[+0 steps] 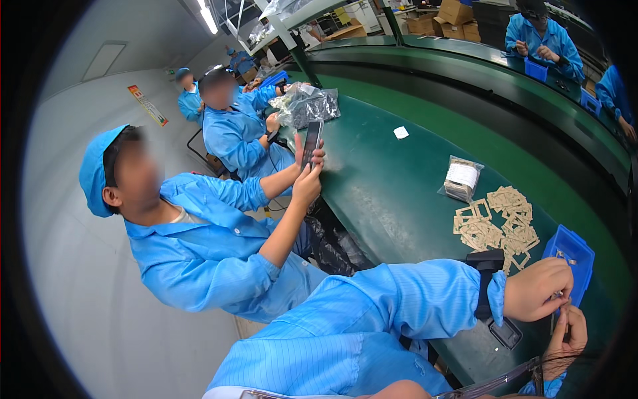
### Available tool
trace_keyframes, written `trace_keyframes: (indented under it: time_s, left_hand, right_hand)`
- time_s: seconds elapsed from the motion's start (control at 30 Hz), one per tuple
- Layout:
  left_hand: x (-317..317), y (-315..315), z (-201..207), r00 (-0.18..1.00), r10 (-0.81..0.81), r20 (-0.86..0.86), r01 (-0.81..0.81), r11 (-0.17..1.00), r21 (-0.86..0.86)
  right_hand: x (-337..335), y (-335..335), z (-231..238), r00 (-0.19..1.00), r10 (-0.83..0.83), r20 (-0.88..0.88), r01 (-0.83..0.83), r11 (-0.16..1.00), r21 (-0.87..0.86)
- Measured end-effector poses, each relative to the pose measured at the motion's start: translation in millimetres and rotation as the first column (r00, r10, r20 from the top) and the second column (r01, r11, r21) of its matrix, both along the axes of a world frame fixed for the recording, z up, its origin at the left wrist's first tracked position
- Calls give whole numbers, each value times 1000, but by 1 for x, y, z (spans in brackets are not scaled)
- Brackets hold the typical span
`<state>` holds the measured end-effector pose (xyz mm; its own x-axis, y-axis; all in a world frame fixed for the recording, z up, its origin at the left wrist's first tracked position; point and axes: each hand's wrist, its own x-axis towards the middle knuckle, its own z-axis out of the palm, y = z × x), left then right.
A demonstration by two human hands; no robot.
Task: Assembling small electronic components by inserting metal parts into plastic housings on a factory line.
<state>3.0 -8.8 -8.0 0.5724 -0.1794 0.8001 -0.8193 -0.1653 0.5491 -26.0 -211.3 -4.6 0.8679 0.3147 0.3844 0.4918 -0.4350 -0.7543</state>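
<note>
Long green table, curving off past other workers in blue coats. At the near right edge, left hand curled tight, grip pinching a thin metal tool just beside a blue tray. Right hand right below, fingers closed on the same tool. Flat tan cut-out pieces heaped near the tray, a wrapped packet beyond. Lots of bare green farther up. On the left, a seated neighbour holding a phone.

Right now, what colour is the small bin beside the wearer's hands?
Blue: the small bin shows best in the head view.
</note>
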Motion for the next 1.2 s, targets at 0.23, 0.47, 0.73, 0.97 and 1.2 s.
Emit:
trace_keyframes:
  time_s: [0.23, 0.47, 0.73, 0.97, 1.2]
  left_hand:
    - [2, -4, -3, 999, -41, 6, 41, 999, 19]
    - [-1, -4, -5, 992, -43, 116, 34, 997, 75]
    - [-11, -7, -1, 972, -91, 218, 67, 991, 117]
    - [-12, -6, 5, 974, -65, 215, 30, 986, 164]
    - [-15, -6, 7, 979, -15, 204, -26, 980, 198]
  right_hand:
    - [7, -12, -12, 992, -34, -122, 26, 998, -64]
    - [10, -16, -28, 959, 280, -44, -227, 852, 472]
    - [23, -38, -67, 987, 31, -156, -3, 984, 179]
    - [25, -38, -67, 969, -5, -247, 50, 983, 178]
    - [21, -27, -63, 949, 69, -307, 61, 917, 395]
